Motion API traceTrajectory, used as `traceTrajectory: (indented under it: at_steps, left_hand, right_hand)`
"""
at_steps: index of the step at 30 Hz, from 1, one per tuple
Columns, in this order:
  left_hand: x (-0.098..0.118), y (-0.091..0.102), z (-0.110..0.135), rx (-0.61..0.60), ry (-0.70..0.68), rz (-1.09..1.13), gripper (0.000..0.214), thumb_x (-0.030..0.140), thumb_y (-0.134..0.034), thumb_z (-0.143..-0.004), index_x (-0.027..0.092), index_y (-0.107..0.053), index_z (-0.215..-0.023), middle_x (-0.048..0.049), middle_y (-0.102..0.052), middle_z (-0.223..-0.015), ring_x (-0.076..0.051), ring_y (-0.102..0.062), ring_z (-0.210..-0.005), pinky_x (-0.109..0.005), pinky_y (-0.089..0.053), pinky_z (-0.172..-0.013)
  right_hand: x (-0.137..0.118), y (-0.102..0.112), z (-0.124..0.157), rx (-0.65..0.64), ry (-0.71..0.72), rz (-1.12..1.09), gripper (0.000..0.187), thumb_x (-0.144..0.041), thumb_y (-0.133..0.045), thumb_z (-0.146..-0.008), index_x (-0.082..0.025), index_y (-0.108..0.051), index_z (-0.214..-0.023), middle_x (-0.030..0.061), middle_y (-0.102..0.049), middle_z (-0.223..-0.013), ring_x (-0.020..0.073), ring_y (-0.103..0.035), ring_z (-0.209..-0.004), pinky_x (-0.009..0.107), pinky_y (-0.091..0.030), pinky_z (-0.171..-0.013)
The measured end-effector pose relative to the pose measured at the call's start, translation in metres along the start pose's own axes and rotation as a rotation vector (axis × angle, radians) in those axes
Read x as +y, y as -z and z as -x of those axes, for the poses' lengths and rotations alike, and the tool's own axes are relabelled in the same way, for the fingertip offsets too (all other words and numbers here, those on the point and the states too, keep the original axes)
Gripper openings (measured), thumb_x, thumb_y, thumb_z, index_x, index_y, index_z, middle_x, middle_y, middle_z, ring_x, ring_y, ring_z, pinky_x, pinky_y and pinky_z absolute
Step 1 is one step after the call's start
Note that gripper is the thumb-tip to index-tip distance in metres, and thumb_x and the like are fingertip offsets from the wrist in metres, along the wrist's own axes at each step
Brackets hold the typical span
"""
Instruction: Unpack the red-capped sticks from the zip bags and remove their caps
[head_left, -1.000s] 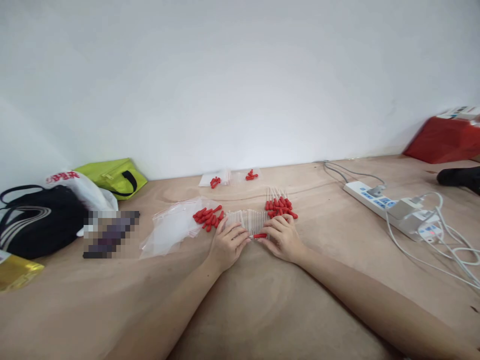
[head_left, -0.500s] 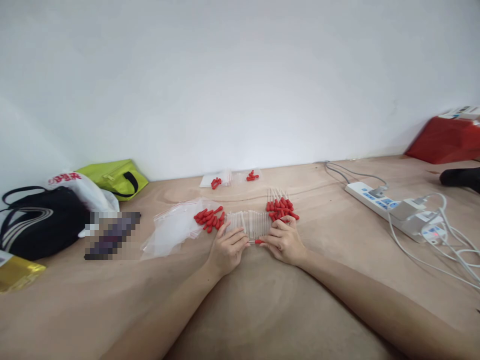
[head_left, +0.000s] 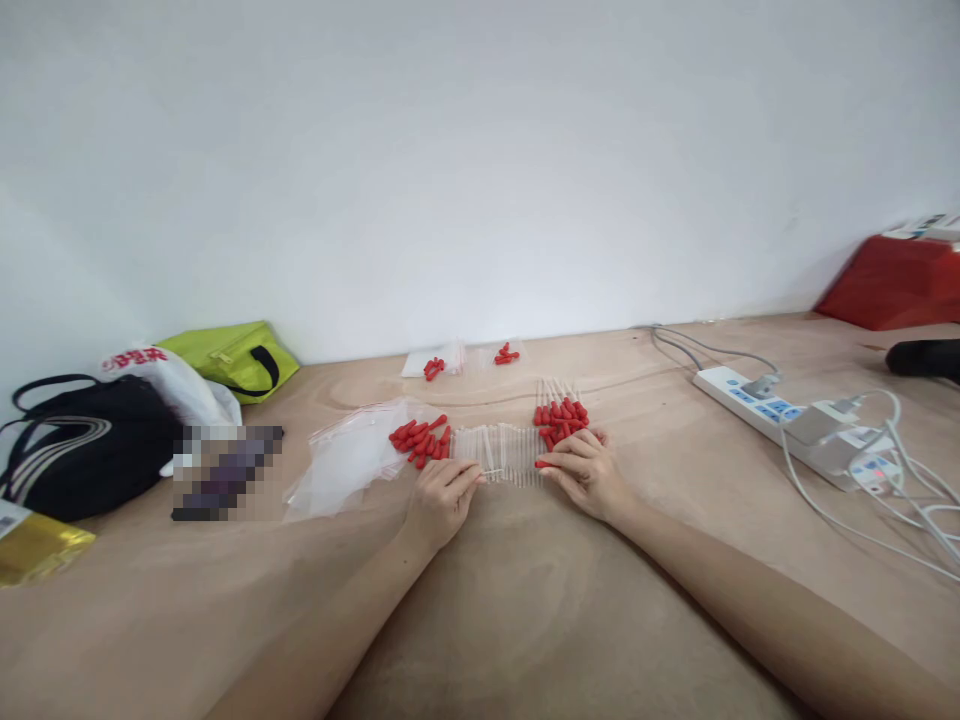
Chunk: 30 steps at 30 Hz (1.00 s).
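My left hand (head_left: 444, 497) is closed in a pinch on a thin glass dropper tube (head_left: 492, 472), which points right. Opposite it, my right hand (head_left: 587, 474) pinches a red rubber bulb (head_left: 543, 464). A gap shows between tube and bulb. Just beyond both hands lies a row of clear glass tubes (head_left: 502, 445), side by side. Loose red bulbs (head_left: 421, 440) form a pile past my left hand. Past my right hand, a cluster of droppers with red bulbs (head_left: 559, 412) has its glass ends pointing to the wall.
Clear plastic bags (head_left: 349, 458) lie to the left. Small bags with red bulbs (head_left: 506, 354) are near the wall. A white power strip (head_left: 750, 400) with cables sits at right. Black (head_left: 105, 445) and lime-green bags (head_left: 225, 360) stand at left, a red bag (head_left: 892, 280) far right.
Half a second ago a tube and a red bulb met end to end between my hands. Now my hands are farther apart, with a gap between the tube and the bulb.
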<state>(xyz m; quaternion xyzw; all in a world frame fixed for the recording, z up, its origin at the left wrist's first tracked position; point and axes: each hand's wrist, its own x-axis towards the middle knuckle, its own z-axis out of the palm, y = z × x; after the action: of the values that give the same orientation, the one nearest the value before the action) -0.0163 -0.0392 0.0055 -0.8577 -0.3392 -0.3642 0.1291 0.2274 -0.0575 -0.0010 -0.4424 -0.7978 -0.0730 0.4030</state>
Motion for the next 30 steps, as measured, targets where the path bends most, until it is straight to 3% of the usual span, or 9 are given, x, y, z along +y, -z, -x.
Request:
traceTrajectory:
  at_steps: [3, 7, 10, 15, 23, 30]
  left_hand:
    - [-0.005, -0.004, 0.002, 0.049, 0.072, -0.036, 0.022, 0.025, -0.042, -0.087, 0.018, -0.062, -0.093, -0.0055, -0.058, -0.083, -0.010, -0.054, -0.059, -0.022, -0.047, -0.057]
    - [-0.009, -0.009, -0.002, 0.074, 0.099, -0.059, 0.031, 0.015, -0.035, -0.086, 0.013, -0.055, -0.109, -0.0076, -0.049, -0.087, -0.011, -0.053, -0.066, -0.024, -0.049, -0.063]
    - [-0.011, -0.014, -0.008, 0.087, 0.077, -0.053, 0.032, 0.012, -0.035, -0.085, 0.015, -0.055, -0.110, -0.0058, -0.048, -0.082, -0.013, -0.053, -0.070, -0.024, -0.049, -0.065]
    - [-0.009, -0.023, -0.018, 0.039, 0.044, -0.065, 0.028, 0.012, -0.038, -0.084, 0.016, -0.058, -0.103, -0.0035, -0.053, -0.073, -0.014, -0.055, -0.069, -0.026, -0.049, -0.067]
    - [-0.002, -0.023, -0.017, -0.033, 0.031, 0.072, 0.017, 0.020, -0.047, -0.082, 0.017, -0.060, -0.093, -0.0056, -0.062, -0.082, -0.016, -0.058, -0.077, -0.030, -0.050, -0.072]
    - [-0.001, -0.010, -0.013, -0.151, 0.045, 0.136, 0.039, 0.040, -0.058, -0.075, 0.016, -0.057, -0.106, -0.0104, -0.059, -0.102, -0.024, -0.054, -0.097, -0.040, -0.047, -0.085]
  right_hand:
    - [0.005, -0.003, 0.000, 0.032, -0.074, 0.007, 0.025, -0.035, -0.044, -0.087, -0.026, -0.066, -0.090, 0.0010, -0.062, -0.070, 0.0128, -0.052, -0.068, 0.031, -0.030, -0.076]
    - [0.011, -0.001, -0.001, 0.071, -0.194, 0.067, 0.028, -0.030, -0.038, -0.088, -0.022, -0.061, -0.102, 0.0036, -0.063, -0.078, 0.0146, -0.054, -0.075, 0.030, -0.029, -0.074]
    - [0.020, 0.004, -0.002, 0.123, -0.308, 0.118, 0.026, -0.034, -0.042, -0.084, -0.021, -0.062, -0.094, 0.0045, -0.065, -0.084, 0.0168, -0.054, -0.077, 0.033, -0.026, -0.077]
    - [0.036, 0.008, -0.003, 0.186, -0.448, 0.123, 0.027, -0.042, -0.046, -0.080, -0.020, -0.062, -0.081, 0.0021, -0.066, -0.073, 0.0173, -0.053, -0.072, 0.034, -0.023, -0.077]
    - [0.041, 0.009, -0.005, 0.180, -0.463, 0.158, 0.034, -0.050, -0.049, -0.076, -0.021, -0.064, -0.069, 0.0021, -0.066, -0.069, 0.0183, -0.052, -0.073, 0.035, -0.021, -0.078]
    - [0.041, 0.013, 0.000, 0.163, -0.394, 0.168, 0.028, -0.046, -0.052, -0.073, -0.022, -0.064, -0.065, 0.0010, -0.065, -0.066, 0.0169, -0.051, -0.071, 0.036, -0.020, -0.080]
